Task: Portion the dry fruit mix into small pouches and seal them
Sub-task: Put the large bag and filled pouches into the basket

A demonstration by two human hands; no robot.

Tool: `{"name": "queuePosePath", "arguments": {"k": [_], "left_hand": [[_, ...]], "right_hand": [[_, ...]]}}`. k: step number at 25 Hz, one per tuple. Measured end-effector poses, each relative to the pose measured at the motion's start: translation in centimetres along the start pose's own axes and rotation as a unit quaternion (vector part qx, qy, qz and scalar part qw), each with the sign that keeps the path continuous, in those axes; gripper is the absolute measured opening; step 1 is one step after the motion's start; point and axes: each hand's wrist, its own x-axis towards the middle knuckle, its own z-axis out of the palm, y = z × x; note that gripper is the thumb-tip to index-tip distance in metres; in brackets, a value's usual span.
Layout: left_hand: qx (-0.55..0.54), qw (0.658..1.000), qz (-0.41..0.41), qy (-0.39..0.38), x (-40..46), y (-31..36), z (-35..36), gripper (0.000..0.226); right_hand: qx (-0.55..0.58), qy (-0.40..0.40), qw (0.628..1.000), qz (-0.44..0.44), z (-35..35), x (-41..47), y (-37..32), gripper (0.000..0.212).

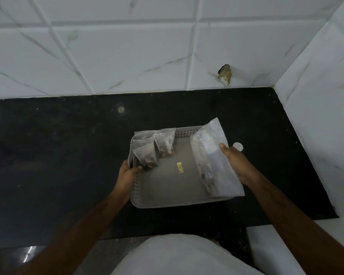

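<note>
On the black counter (pixel 58 155), between the person's two forearms, sits a grey perforated tray (pixel 167 197), its flat floor mostly bare apart from a small yellow-and-white scrap (pixel 180 167) lying near the middle, about halfway between the hands.

At the tray's left edge the left hand (pixel 127 173) is curled around the rim, fingers wrapped over the wall and the thumb on top, and it also touches the bottom of a small filled pouch (pixel 145 158). That pouch leans against the tray's left wall, dark and brown pieces of dry fruit gathered in its lower end. Behind it, farther from the hand, stands a stack of empty clear pouches (pixel 142 135) propped in the far-left corner. Just to the right of these, a second filled pouch (pixel 164 144) leans against the tray's back wall, its contents also settled at the bottom; whether either pouch is sealed cannot be told.

Farther right, the large bag of dry fruit mix (pixel 213 157) lies along the tray's right side, overhanging the rim. It is translucent, with the mix showing as a dark streak along its left fold. The right hand (pixel 236 161) holds this bag from the right, thumb pressed on its upper face and the fingers hidden beneath.

Just beyond the right hand, a small white round disc (pixel 239 145) rests on the counter. White marbled wall tiles (pixel 127 56) rise behind.
</note>
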Motion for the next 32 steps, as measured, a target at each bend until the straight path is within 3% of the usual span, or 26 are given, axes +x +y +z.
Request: {"name": "queuePosePath", "arguments": {"k": [4,7,11,21,25,27,30,32], "left_hand": [[-0.005,0.999,0.024,0.032,1.8,4.1,-3.2,0.051],[0.024,0.997,0.055,0.042,4.9,6.9,-6.5,0.063],[0.043,0.992,0.066,0.097,8.2,10.5,-9.4,0.027],[0.057,0.987,0.089,0.118,14.6,14.5,-13.0,0.024],[0.126,0.975,0.094,0.156,16.6,14.1,-13.1,0.028],[0.196,0.952,0.097,0.213,16.8,13.5,-12.8,0.045],[0.384,0.845,0.200,0.313,15.7,12.7,-11.0,0.060],[0.447,0.793,0.312,0.272,13.6,12.4,-8.6,0.058]], "right_hand": [[-0.001,-0.038,0.999,-0.028,4.1,1.6,-3.4,0.034],[-0.004,-0.066,0.997,-0.037,8.0,3.7,-6.2,0.051],[-0.004,-0.091,0.995,-0.040,13.1,7.1,-10.1,0.055],[-0.006,-0.092,0.995,-0.037,19.8,12.4,-14.4,0.062],[-0.021,-0.088,0.995,-0.030,20.1,13.6,-14.8,0.066],[-0.021,-0.100,0.995,-0.023,19.7,13.7,-14.8,0.068],[-0.031,-0.127,0.991,-0.028,17.9,12.0,-14.4,0.047],[-0.045,-0.106,0.991,-0.062,15.6,10.9,-13.3,0.035]]}}
